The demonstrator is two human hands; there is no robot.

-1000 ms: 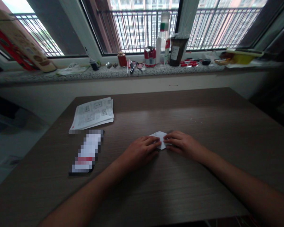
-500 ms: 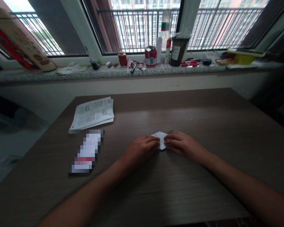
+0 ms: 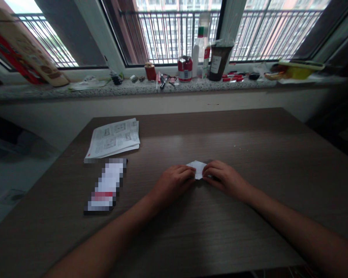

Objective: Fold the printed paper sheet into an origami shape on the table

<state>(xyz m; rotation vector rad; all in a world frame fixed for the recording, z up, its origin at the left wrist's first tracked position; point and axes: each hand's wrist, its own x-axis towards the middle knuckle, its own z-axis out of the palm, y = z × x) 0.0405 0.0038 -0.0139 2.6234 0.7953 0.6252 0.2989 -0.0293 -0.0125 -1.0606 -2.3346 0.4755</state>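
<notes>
A small piece of folded white paper (image 3: 198, 168) is held between my two hands at the middle of the brown table (image 3: 243, 231). My left hand (image 3: 175, 181) grips its left side, fingers over the top and thumb side toward me. On the right side, my right hand (image 3: 222, 175) pinches the paper between fingertips and thumb. The near edge of the paper looks slightly raised off the tabletop. Fingers cover both of its ends, so its full outline is hidden.
Printed sheets (image 3: 114, 139) lie at the table's back left, with a blurred-out phone (image 3: 107, 187) nearer me. On the windowsill (image 3: 92, 90) behind stand a red can (image 3: 185, 69), a clear bottle (image 3: 196, 58), a dark cup (image 3: 219, 61) and several small items.
The paper's near edge has lifted a little. My right fingers have curled closer together, and the thumb has come up against the paper. My left hand has barely moved.
</notes>
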